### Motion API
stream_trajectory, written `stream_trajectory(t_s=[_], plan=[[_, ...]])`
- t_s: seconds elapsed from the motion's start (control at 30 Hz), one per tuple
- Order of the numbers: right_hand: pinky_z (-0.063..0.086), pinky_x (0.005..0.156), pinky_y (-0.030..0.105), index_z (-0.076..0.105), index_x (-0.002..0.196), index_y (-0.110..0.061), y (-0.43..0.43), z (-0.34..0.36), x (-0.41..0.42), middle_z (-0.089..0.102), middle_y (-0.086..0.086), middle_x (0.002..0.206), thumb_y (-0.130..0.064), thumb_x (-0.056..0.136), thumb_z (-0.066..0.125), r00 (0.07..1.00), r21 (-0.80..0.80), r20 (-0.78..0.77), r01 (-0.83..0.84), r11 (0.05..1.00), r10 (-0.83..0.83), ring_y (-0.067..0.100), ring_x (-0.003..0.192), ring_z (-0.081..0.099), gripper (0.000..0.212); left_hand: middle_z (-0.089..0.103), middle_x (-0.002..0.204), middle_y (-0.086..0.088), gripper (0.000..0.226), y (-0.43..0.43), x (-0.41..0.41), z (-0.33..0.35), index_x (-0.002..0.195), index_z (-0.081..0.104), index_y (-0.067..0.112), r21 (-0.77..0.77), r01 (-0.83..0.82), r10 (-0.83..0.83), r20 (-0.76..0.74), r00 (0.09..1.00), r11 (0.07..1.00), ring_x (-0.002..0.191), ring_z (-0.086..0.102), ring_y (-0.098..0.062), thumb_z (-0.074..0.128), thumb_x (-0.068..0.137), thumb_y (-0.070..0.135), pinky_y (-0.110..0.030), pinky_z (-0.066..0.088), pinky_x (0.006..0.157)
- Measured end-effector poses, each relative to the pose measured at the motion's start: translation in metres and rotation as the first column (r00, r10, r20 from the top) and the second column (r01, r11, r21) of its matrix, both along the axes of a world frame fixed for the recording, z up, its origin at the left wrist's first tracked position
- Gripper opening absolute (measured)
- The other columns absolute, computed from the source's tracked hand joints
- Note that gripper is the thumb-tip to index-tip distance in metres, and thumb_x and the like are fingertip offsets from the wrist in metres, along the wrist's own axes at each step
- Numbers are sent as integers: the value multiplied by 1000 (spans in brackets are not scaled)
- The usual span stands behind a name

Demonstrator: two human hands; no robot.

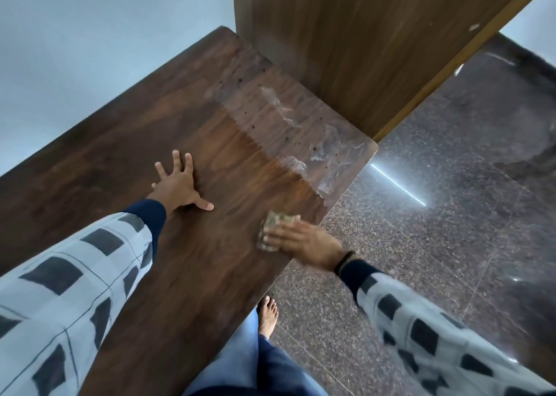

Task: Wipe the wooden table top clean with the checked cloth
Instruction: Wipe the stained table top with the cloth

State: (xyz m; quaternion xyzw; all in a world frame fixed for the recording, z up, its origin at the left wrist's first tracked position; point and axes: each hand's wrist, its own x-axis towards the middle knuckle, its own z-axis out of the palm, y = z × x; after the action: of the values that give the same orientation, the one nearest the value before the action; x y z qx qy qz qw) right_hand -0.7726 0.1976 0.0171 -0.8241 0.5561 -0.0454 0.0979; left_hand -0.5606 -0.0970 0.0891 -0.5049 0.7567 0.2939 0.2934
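- The left hand [177, 183] lies flat on the wooden table top [126, 161] with its fingers spread wide, holding nothing.
- The right hand [304, 240] presses down on the cloth [275, 227] with flat fingers.
- The cloth is bunched up small, near the table's right edge.
- It looks blurry, so its checks are hard to see.
- Past the cloth, the far end of the table has dull smears and little dark spots [288, 124].
- A bare foot [267, 314] stands on the speckled floor [436, 245].
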Motion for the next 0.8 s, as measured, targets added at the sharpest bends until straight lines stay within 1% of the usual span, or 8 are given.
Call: stream_trajectory(t_s=[0.13,0.2,0.33,0.4,0.5,0.57,0.7,0.8], plan=[[23,124,46,31,158,-27,-19,10,-29,26,-7,165,-18,106,45,904,-13,100,419,908,-416,17,154,20,55,-37,159,3,153,3,1,-1,156,-22,26,-16,-11,11,-13,1000,1000,145,-26,-47,94,58,49,-73,13,112],[20,125,43,29,159,-27,-4,6,-14,25,-7,166,-22,107,40,914,-21,90,398,917,-395,17,154,18,54,-36,159,3,153,4,2,-2,156,-22,26,-15,3,-3,-18,1000,1000,145,-26,-47,94,58,48,-74,13,111],[20,125,43,27,159,-28,5,8,-44,26,-4,165,-19,105,46,991,-5,4,133,991,-133,19,154,21,58,-36,160,3,152,2,-1,1,157,-21,26,-27,-7,6,-35,999,1000,146,-25,-46,94,58,47,-73,13,111],[25,123,49,31,157,-27,-14,13,-66,31,-2,163,-19,104,41,965,13,12,263,965,-263,21,152,26,54,-35,160,4,153,4,-1,0,157,-20,26,-37,-18,17,-41,999,999,147,-24,-45,94,57,47,-73,14,111],[27,121,52,31,158,-27,-28,15,-55,30,-4,164,-28,107,27,830,47,67,552,833,-554,21,153,22,51,-35,160,5,154,6,2,-4,157,-20,27,-42,-26,25,-43,999,999,147,-24,-45,95,56,47,-73,14,112],[26,122,51,29,159,-25,-24,7,-28,28,-3,165,-26,107,31,876,34,22,482,876,-483,22,154,21,52,-36,160,5,154,5,2,-5,156,-21,27,-32,-30,29,-38,999,999,146,-24,-45,95,56,46,-73,13,112],[17,126,39,22,161,-27,-20,6,-24,19,-7,168,-27,109,38,991,20,-7,133,991,-133,17,155,16,54,-37,159,5,154,4,-2,-3,156,-21,27,-25,-47,46,-43,998,999,146,-25,-45,95,57,44,-73,12,112],[25,123,45,23,161,-28,-21,10,-16,21,-7,167,-24,106,43,969,36,-9,248,968,-248,19,155,18,58,-38,158,5,155,2,-4,-2,156,-21,27,-26,-57,56,-39,998,998,146,-26,-45,96,56,44,-74,12,112]])
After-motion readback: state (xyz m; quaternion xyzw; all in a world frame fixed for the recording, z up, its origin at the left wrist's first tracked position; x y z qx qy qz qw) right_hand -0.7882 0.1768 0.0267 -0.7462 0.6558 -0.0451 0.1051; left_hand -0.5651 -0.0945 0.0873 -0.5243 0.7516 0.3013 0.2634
